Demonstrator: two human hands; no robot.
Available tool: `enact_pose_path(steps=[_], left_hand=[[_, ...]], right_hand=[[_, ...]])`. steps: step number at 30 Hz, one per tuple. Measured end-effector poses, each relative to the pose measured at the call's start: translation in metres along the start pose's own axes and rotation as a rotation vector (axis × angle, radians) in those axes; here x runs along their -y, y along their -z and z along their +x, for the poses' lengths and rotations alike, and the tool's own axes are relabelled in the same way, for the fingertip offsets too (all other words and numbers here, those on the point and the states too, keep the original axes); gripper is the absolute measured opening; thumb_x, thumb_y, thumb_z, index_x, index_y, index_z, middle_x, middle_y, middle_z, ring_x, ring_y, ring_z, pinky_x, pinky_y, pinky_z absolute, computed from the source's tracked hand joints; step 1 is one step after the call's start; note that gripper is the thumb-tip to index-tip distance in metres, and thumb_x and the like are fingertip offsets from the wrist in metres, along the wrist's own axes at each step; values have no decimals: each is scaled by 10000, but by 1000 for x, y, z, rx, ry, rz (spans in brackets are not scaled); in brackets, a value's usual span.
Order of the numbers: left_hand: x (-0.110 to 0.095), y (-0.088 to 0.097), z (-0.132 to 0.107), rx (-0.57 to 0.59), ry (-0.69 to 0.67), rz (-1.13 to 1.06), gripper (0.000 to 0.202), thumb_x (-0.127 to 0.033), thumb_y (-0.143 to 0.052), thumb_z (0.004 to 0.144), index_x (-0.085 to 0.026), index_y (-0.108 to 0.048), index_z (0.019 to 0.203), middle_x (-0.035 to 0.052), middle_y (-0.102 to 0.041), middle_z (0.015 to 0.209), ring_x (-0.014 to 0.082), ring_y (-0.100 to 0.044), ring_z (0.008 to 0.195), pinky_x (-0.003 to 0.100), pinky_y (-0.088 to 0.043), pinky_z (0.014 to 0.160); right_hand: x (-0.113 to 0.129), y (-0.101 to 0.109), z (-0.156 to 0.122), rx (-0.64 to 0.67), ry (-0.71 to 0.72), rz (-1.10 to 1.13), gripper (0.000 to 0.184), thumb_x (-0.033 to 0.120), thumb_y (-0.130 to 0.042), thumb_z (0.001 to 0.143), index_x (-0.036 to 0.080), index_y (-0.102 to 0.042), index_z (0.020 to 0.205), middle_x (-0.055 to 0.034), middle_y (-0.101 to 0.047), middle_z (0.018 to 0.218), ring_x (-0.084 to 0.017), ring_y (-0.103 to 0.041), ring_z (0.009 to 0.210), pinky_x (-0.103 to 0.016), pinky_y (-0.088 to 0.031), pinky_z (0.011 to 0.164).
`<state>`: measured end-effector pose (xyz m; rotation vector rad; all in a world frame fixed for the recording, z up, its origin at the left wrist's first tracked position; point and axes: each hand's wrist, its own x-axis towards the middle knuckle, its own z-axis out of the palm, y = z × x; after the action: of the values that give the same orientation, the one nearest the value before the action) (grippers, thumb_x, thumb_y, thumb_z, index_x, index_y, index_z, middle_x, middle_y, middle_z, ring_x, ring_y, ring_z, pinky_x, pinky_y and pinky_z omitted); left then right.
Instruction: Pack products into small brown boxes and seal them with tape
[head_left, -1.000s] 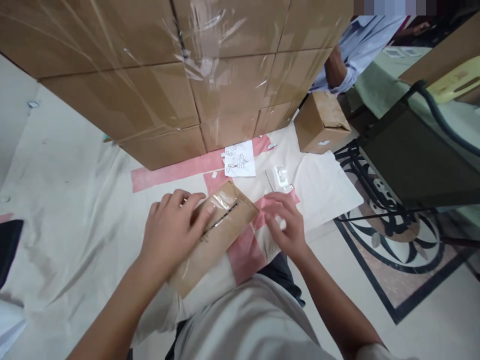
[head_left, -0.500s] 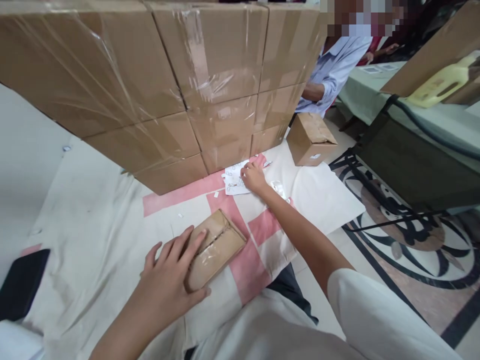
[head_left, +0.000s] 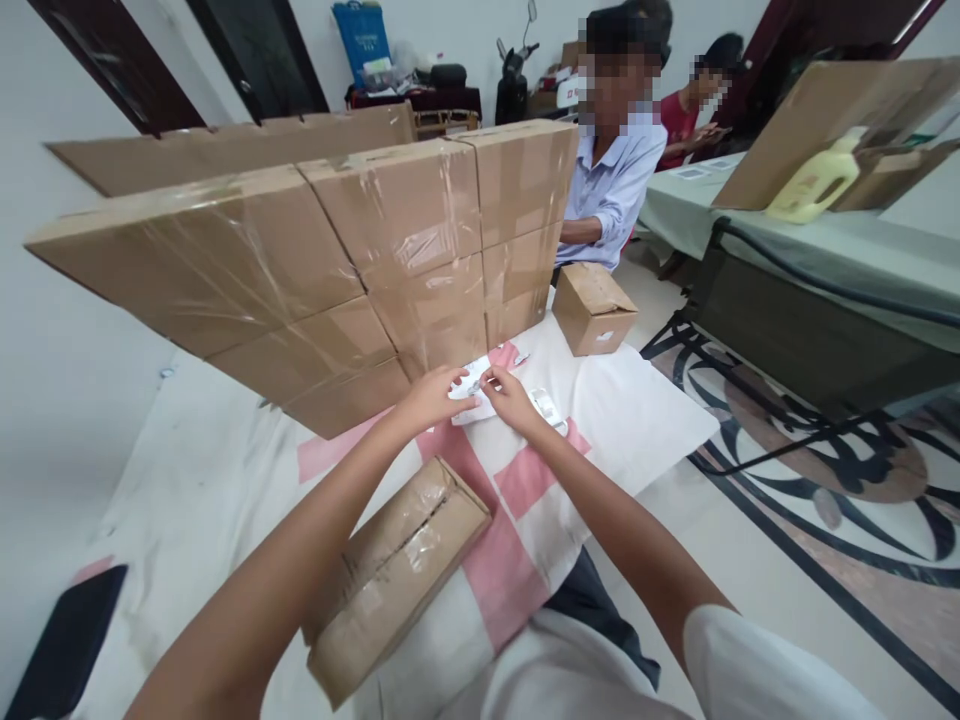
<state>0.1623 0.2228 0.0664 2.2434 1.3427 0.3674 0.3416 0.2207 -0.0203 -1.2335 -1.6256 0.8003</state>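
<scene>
One taped carton [head_left: 405, 560] lies bodyward of the left hand [head_left: 439, 397], nearer it than the right, long axis slanting forward and rightward. That left hand spreads thumb and fingers wide over the paper sheet [head_left: 482, 409], which lies between both hands; they cover too much to tell its long axis. The right hand [head_left: 501, 393] pinches narrowly above the sheet; whether it holds anything, I cannot tell.

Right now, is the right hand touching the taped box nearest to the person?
Apart: the head view plainly shows cloth between the right hand and the taped box.
</scene>
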Motion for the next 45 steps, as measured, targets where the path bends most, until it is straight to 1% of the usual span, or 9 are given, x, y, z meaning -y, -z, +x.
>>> enact_pose_path(steps=[5,11,16,20,24,29,36,41,45], left_hand=[[-9,-3,-1,61,0,28,289,-380,-509,894,-203,-732,844,36,-773,858,189,-664,791,280,-432,728],[-45,-2,-17,-14,68,137,307,-419,-471,916,-231,-713,895,45,-765,835,209,-644,759,294,-329,626],[-54,-6,-41,12,73,219,241,-355,-497,879,-242,-691,792,51,-750,809,232,-647,759,309,-313,621],[-29,-16,-21,118,55,178,307,-370,-440,916,-216,-688,823,36,-748,810,195,-661,746,284,-411,656],[-7,-45,37,230,111,202,305,-412,-508,941,-173,-697,926,38,-744,863,167,-674,769,272,-483,697],[11,-75,87,393,274,387,334,-471,-616,948,-151,-678,1019,44,-718,965,172,-678,851,375,-559,824],[13,-83,104,382,392,667,476,-527,-658,908,-151,-648,1199,119,-670,1246,264,-638,1150,509,-503,1012],[14,-78,100,383,308,697,421,-472,-606,958,-172,-625,1254,112,-633,1316,269,-607,1208,528,-493,1037],[20,-77,97,476,234,666,368,-439,-600,971,-180,-634,1230,97,-644,1282,242,-632,1145,481,-535,990]], right_hand=[[19,8,-13,-75,-1,111,78,266,-520,858,210,-530,805,-26,-570,868,-175,-570,809,-319,-486,797],[32,19,-19,-226,-47,243,104,275,-562,816,217,-519,741,-27,-576,863,-178,-567,849,-307,-476,797],[21,95,-20,-479,-182,338,143,336,-488,836,230,-445,751,11,-510,735,-146,-512,700,-251,-398,610],[23,143,-40,-457,-165,434,245,429,-634,781,214,-518,778,12,-539,772,-125,-518,703,-232,-366,585],[35,131,-76,-399,-173,503,259,447,-651,820,208,-555,793,13,-570,751,-113,-499,660,-246,-372,600],[30,109,-129,-370,-256,495,252,437,-653,862,203,-578,804,11,-586,733,-123,-471,642,-269,-362,625],[20,107,-176,-355,-351,585,245,430,-637,899,203,-592,819,8,-579,754,-129,-447,649,-286,-350,653],[8,89,-178,-257,-338,623,232,415,-634,900,207,-581,814,11,-566,745,-134,-449,656,-286,-329,636],[3,73,-178,-219,-351,605,211,392,-613,895,211,-561,798,13,-560,750,-136,-450,659,-290,-342,650]])
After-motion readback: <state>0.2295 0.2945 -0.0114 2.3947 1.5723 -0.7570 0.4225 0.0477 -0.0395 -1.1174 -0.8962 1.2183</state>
